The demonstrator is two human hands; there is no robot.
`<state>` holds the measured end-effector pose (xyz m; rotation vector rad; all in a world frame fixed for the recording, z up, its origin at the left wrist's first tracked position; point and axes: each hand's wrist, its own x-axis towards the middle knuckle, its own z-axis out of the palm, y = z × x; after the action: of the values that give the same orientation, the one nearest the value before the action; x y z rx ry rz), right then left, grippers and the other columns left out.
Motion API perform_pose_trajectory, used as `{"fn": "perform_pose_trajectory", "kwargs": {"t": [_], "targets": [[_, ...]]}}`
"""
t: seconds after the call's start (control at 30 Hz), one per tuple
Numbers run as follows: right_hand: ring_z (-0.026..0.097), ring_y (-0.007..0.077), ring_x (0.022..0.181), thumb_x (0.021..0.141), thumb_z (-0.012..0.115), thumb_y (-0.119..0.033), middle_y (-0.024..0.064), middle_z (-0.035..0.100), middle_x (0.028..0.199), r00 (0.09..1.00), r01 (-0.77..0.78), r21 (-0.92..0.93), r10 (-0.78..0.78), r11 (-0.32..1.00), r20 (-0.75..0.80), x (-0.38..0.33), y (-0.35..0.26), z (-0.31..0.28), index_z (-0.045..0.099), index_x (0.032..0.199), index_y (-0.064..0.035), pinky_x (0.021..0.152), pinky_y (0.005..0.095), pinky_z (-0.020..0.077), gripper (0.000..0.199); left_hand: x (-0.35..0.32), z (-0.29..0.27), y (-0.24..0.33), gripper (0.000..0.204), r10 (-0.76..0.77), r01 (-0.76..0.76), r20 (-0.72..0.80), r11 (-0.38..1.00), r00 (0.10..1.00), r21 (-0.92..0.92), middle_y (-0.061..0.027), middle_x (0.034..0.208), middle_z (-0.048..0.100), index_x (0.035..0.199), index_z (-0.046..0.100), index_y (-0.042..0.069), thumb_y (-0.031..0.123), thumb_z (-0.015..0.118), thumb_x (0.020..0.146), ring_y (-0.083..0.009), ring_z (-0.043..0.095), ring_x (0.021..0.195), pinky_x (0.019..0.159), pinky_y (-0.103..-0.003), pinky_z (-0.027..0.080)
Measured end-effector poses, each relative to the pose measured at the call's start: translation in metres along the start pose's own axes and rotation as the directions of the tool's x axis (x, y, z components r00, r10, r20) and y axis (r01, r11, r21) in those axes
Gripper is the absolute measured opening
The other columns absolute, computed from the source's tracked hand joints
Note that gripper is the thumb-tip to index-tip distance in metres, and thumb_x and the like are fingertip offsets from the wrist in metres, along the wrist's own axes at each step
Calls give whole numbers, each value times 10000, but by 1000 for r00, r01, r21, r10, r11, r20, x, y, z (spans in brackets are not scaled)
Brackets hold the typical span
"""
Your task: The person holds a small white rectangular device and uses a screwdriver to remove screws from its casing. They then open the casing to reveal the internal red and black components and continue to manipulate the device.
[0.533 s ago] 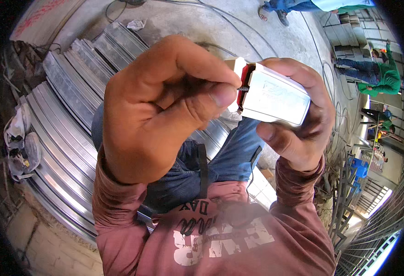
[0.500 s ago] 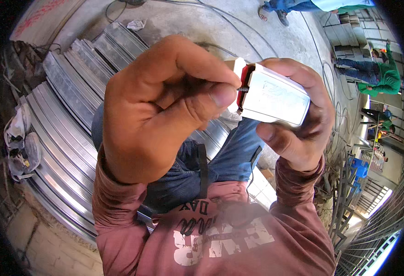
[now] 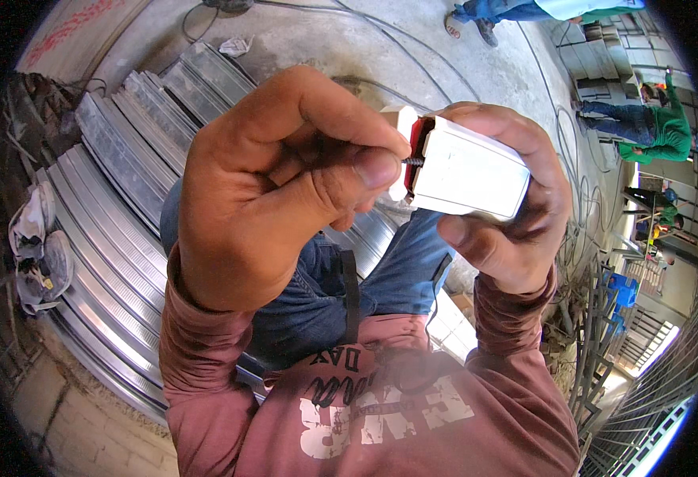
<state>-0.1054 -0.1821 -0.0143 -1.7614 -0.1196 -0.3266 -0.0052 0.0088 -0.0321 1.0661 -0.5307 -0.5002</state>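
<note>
Between the thumb and forefinger of my left hand point(image 3: 261, 199) is a dark screw point(image 3: 415, 161), its threaded end showing at the mouth of a small white box point(image 3: 469, 171). My right hand point(image 3: 546, 208) wraps round the box, thumb along its near side and fingers over the far side. The box lies tilted, its opened end facing my left hand. Red shows inside that end, and a white flap stands folded out behind my left fingertips. What lies deeper in the box is hidden.
Stacked metal channels point(image 3: 102, 230) lie to the left, with crumpled plastic bags point(image 3: 40, 246) on them. Cables point(image 3: 412, 60) cross the concrete floor ahead. A person in a green shirt point(image 3: 670, 127) stands bent at the right, near metal frames point(image 3: 595, 342) and a blue object point(image 3: 622, 292).
Both hands and the box have shifted slightly left. The pinched screw stays at the box's opened end.
</note>
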Motion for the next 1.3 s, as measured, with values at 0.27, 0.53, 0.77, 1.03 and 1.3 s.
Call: {"fn": "perform_pose_trajectory", "kwargs": {"t": [0.27, 0.53, 0.77, 1.03, 1.3], "targets": [[607, 269, 1073, 676, 793, -150, 230, 598, 1184, 1000, -31, 15, 31, 999, 0, 0, 2, -1, 539, 1223, 90, 932, 362, 483, 649, 0, 1, -1, 118, 15, -15, 1, 1000, 1000, 0, -53, 705, 572, 959, 599, -28, 47, 635, 875, -103, 491, 529, 493, -245, 395], [598, 273, 1090, 672, 819, -167, 229, 592, 1192, 1000, -12, 58, 10, 998, 28, 1, 7, -1, 528, 1234, 78, 936, 363, 480, 680, -1, -1, 1, 111, -8, 8, 13, 999, 1000, -53, -66, 748, 593, 950, 602, -22, 45, 643, 871, -102, 502, 534, 493, -246, 405], [594, 282, 1097, 669, 837, -190, 230, 595, 1183, 1000, -15, 64, 15, 998, 1, 0, 8, 1, 533, 1222, 71, 940, 372, 478, 682, -1, -3, 0, 134, -25, 27, 29, 995, 999, -99, -76, 790, 613, 950, 604, -21, 70, 657, 868, -104, 502, 527, 485, -248, 410], [595, 291, 1095, 655, 848, -209, 228, 593, 1176, 999, 3, 105, -7, 994, 39, 2, 10, 1, 539, 1221, 58, 932, 379, 487, 698, 0, -2, -1, 153, -43, 45, 20, 994, 999, -98, -64, 747, 581, 956, 595, -33, 86, 650, 876, -105, 471, 495, 467, -253, 405], [596, 295, 1090, 620, 844, -203, 223, 595, 1169, 998, -61, 190, 61, 980, 6, 0, 11, 6, 548, 1218, 44, 968, 391, 471, 712, 0, -3, -2, 139, -39, 48, 57, 984, 998, -171, -65, 716, 575, 942, 590, -25, 67, 654, 860, -100, 466, 488, 447, -243, 391]]}}
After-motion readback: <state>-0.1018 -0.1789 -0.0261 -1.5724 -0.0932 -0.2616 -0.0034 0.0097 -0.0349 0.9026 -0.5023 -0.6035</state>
